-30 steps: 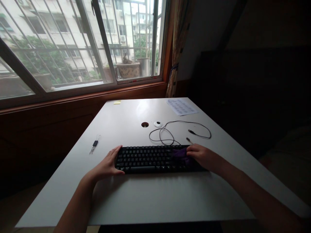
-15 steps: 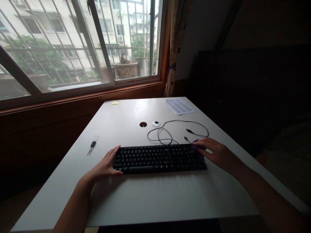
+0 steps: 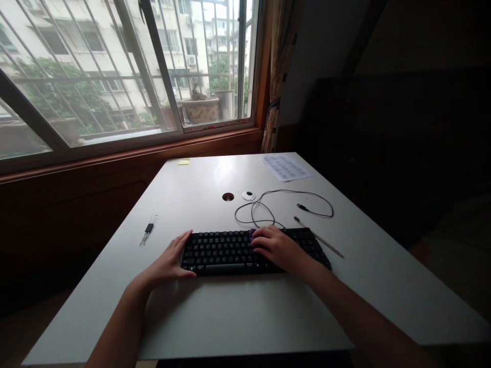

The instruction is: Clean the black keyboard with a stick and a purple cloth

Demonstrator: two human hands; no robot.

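A black keyboard (image 3: 218, 251) lies flat on the white table. My left hand (image 3: 171, 259) clasps its left end, with fingers at the back edge and thumb at the front edge. My right hand (image 3: 278, 248) rests over the right-middle keys, its fingers closed on a purple cloth (image 3: 252, 234). Only a little of the cloth shows past the fingertips. Right of the keyboard lies a thin pale stick with a dark tip (image 3: 333, 248), partly behind the keyboard's back right corner.
The keyboard's black cable (image 3: 286, 191) loops behind it and ends in a USB plug (image 3: 303, 207). Farther back are a table hole (image 3: 228, 197), its round white cover (image 3: 248, 196), printed paper (image 3: 287, 168) and yellow sticky notes (image 3: 183, 162). A small black clip-like object (image 3: 149, 228) lies left.
My right hand has moved left with the purple cloth, from the keyboard's right end to its right-middle keys. More of the stick is uncovered. My left hand keeps its hold.
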